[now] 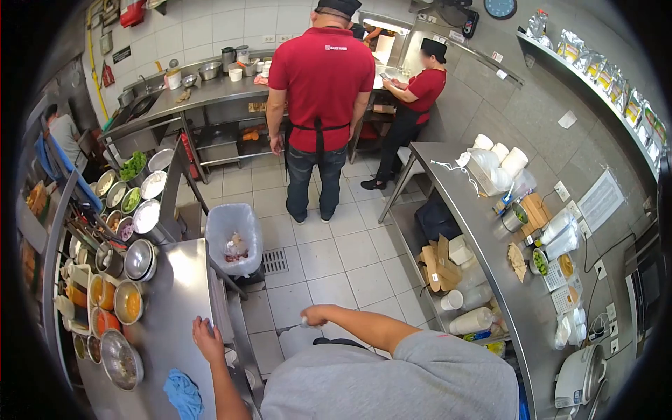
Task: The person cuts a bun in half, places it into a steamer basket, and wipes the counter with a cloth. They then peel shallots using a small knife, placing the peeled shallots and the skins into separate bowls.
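Observation:
My left hand [207, 341] rests on the edge of the steel counter [171, 301], fingers apart and nothing in it. To its lower left a crumpled blue cloth [183, 394] lies on the counter. Over the floor in front of my body, my right hand [316, 316] is closed, with a small pale thing at its fingers that I cannot make out. Metal bowls stand left of my left hand, one with orange contents [129, 302] and one nearly empty [122, 359].
A lined bin [234, 241] stands past the counter's end. Two people in red shirts [322, 77] [424, 91] stand ahead; another person [64, 136] is at far left. On the right, a steel table [448, 189] holds cups and containers. A floor drain [275, 262] lies beside the bin.

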